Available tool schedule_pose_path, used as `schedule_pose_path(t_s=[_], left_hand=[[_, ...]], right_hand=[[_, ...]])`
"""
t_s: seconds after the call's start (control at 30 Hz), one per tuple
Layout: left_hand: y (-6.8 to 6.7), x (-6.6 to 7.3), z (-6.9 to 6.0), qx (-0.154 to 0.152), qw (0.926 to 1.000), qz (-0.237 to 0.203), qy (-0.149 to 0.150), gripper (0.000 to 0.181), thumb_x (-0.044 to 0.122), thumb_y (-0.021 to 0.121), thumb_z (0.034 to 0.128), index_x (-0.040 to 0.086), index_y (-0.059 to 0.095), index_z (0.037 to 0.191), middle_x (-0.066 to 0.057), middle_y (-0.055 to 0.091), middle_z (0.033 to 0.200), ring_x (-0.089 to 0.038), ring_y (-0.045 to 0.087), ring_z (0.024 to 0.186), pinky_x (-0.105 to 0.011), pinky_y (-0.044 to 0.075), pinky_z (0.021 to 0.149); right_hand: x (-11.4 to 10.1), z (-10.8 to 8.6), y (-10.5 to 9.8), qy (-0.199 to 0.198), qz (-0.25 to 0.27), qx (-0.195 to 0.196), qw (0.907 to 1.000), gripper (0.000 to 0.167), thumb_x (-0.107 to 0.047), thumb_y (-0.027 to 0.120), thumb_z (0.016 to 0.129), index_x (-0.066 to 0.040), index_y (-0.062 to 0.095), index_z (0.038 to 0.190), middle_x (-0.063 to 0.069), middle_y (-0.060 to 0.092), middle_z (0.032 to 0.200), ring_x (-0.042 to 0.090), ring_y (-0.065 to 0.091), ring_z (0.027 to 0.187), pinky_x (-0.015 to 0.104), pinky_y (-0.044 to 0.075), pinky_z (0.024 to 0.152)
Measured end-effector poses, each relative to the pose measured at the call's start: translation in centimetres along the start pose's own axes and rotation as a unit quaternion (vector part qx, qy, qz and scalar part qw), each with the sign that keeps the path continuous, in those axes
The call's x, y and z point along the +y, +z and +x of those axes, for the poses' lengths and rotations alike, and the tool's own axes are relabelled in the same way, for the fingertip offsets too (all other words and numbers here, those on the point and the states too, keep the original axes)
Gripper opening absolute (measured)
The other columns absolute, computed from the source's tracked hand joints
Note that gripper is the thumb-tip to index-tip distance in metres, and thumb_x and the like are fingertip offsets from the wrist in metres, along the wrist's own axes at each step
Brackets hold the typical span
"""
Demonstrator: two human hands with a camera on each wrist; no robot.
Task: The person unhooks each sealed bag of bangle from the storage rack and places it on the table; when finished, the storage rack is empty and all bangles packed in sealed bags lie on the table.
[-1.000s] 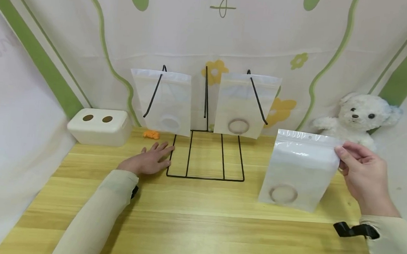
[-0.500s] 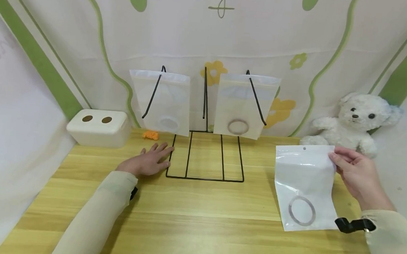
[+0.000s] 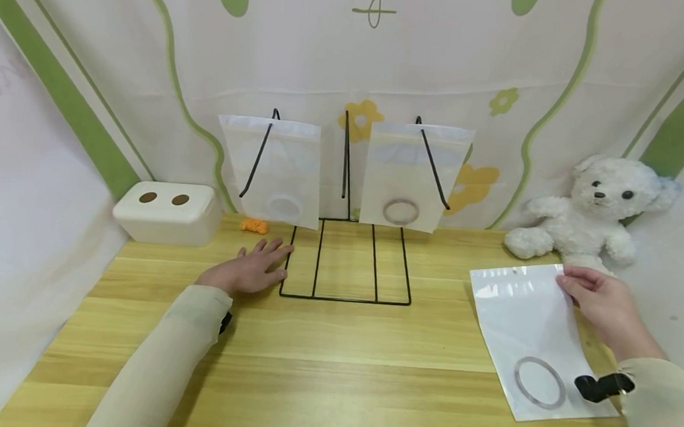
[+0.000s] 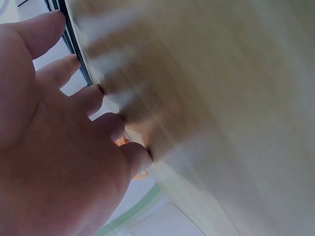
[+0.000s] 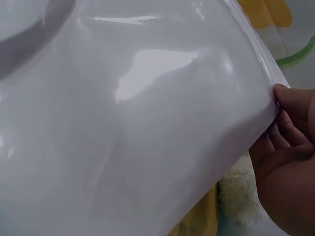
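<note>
My right hand (image 3: 606, 308) pinches the upper right corner of a white zip bag (image 3: 525, 325) between thumb and fingers. A pinkish ring (image 3: 540, 383) shows through the bag near its lower end, which lies low over the table at the right. In the right wrist view the glossy bag (image 5: 147, 108) fills most of the picture. My left hand (image 3: 249, 270) rests on the table with fingers spread, its fingertips at the left side of a black wire rack (image 3: 344, 300). Two similar bags hang on the rack's hooks, a left bag (image 3: 282, 163) and a right bag (image 3: 417, 166).
A cream box (image 3: 166, 214) with two round holes stands at the back left. Beside it lies a small orange item (image 3: 254, 225). A white teddy bear (image 3: 595, 205) sits at the back right, just behind the held bag. A patterned cloth (image 3: 306, 45) hangs behind the table.
My right hand has lowered the bag and tipped it flatter towards the table, its lower end swinging nearer to me and to the right. The left hand and hanging bags have stayed put.
</note>
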State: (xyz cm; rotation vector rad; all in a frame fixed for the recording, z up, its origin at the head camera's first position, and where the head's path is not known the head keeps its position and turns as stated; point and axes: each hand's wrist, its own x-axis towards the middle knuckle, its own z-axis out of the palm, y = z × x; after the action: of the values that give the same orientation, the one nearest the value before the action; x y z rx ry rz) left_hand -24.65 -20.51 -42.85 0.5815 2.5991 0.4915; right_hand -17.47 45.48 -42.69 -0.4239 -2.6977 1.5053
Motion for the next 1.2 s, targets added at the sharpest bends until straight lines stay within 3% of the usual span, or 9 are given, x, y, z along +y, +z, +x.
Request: schedule_pose_path(t_s=[0.13,0.37,0.43,0.57,0.67,0.73,0.83,1.03,1.2], left_hand=[[0.0,-0.1,0.0,0.002,1.0,0.002,0.001,0.068,0.042,0.044,0.1167,0.02,0.019,0.175,-0.019,0.005,0.183,-0.052,0.0,0.167,-0.081,0.002,0.126],[0.1,-0.1,-0.1,-0.002,1.0,-0.001,-0.003,0.068,0.041,0.044,0.1167,0.02,0.018,0.175,-0.018,0.003,0.183,-0.051,-0.002,0.167,-0.081,0.001,0.127],[0.1,-0.1,-0.1,-0.004,1.0,-0.003,-0.008,0.068,0.041,0.045,0.1167,0.021,0.017,0.176,-0.017,0.002,0.183,-0.049,-0.003,0.168,-0.08,0.0,0.127],[0.0,-0.1,-0.2,-0.002,1.0,-0.004,-0.005,0.068,0.042,0.044,0.1168,0.02,0.018,0.175,-0.019,0.004,0.183,-0.051,-0.002,0.167,-0.081,0.001,0.126],[0.0,-0.1,-0.1,-0.001,1.0,-0.004,-0.001,0.067,0.041,0.044,0.1169,0.02,0.019,0.175,-0.02,0.004,0.183,-0.052,-0.001,0.167,-0.081,0.001,0.126],[0.0,-0.1,-0.1,-0.002,1.0,-0.003,-0.001,0.067,0.041,0.044,0.1169,0.02,0.018,0.175,-0.019,0.004,0.183,-0.051,-0.001,0.167,-0.081,0.001,0.127],[0.0,-0.1,-0.2,-0.004,1.0,-0.002,-0.002,0.068,0.042,0.044,0.1168,0.019,0.018,0.175,-0.019,0.004,0.183,-0.051,-0.001,0.167,-0.081,0.002,0.127],[0.0,-0.2,-0.1,-0.002,1.0,-0.001,-0.002,0.068,0.042,0.045,0.1167,0.02,0.018,0.175,-0.018,0.004,0.183,-0.051,-0.001,0.167,-0.08,0.001,0.127],[0.0,0.0,0.0,-0.001,1.0,-0.002,0.001,0.068,0.041,0.045,0.1167,0.019,0.019,0.175,-0.019,0.004,0.183,-0.052,0.0,0.167,-0.081,0.002,0.126]], right_hand=[[1.7,0.2,-0.3,-0.006,-0.04,-0.012,0.9991,0.059,-0.036,0.061,0.111,0.009,0.053,0.147,-0.037,0.065,0.092,-0.019,0.059,0.086,0.012,0.056,0.072],[3.4,0.4,-0.7,0.0,-0.07,-0.019,0.9974,0.06,-0.031,0.06,0.112,0.015,0.048,0.149,-0.036,0.06,0.092,-0.02,0.055,0.084,0.013,0.056,0.07],[3.6,0.5,-0.7,-0.007,-0.097,-0.024,0.995,0.058,-0.028,0.061,0.112,0.016,0.05,0.147,-0.022,0.067,0.098,-0.021,0.053,0.083,0.014,0.056,0.07],[4.0,0.5,-0.6,-0.015,-0.157,-0.031,0.987,0.053,-0.024,0.062,0.111,0.016,0.053,0.146,0.025,0.072,0.119,-0.02,0.051,0.083,0.014,0.056,0.068],[3.9,0.6,-0.4,-0.017,-0.186,-0.033,0.9819,0.053,-0.023,0.062,0.111,0.016,0.054,0.145,0.04,0.061,0.136,-0.002,0.062,0.091,0.015,0.054,0.067],[3.7,0.6,-0.4,-0.021,-0.204,-0.033,0.9782,0.051,-0.022,0.063,0.111,0.016,0.056,0.144,0.041,0.06,0.137,0.021,0.069,0.098,0.017,0.054,0.067],[3.3,0.7,-0.3,-0.028,-0.228,-0.035,0.9726,0.049,-0.02,0.064,0.11,0.016,0.057,0.142,0.042,0.061,0.134,0.05,0.065,0.113,0.027,0.058,0.071],[2.7,0.7,-0.4,-0.029,-0.25,-0.053,0.9665,0.052,-0.021,0.063,0.11,0.018,0.054,0.143,0.045,0.058,0.138,0.058,0.06,0.12,0.057,0.06,0.088],[2.7,0.5,-0.5,-0.037,-0.255,-0.05,0.965,0.049,-0.019,0.063,0.11,0.019,0.057,0.141,0.044,0.059,0.137,0.058,0.062,0.119,0.055,0.062,0.085]])
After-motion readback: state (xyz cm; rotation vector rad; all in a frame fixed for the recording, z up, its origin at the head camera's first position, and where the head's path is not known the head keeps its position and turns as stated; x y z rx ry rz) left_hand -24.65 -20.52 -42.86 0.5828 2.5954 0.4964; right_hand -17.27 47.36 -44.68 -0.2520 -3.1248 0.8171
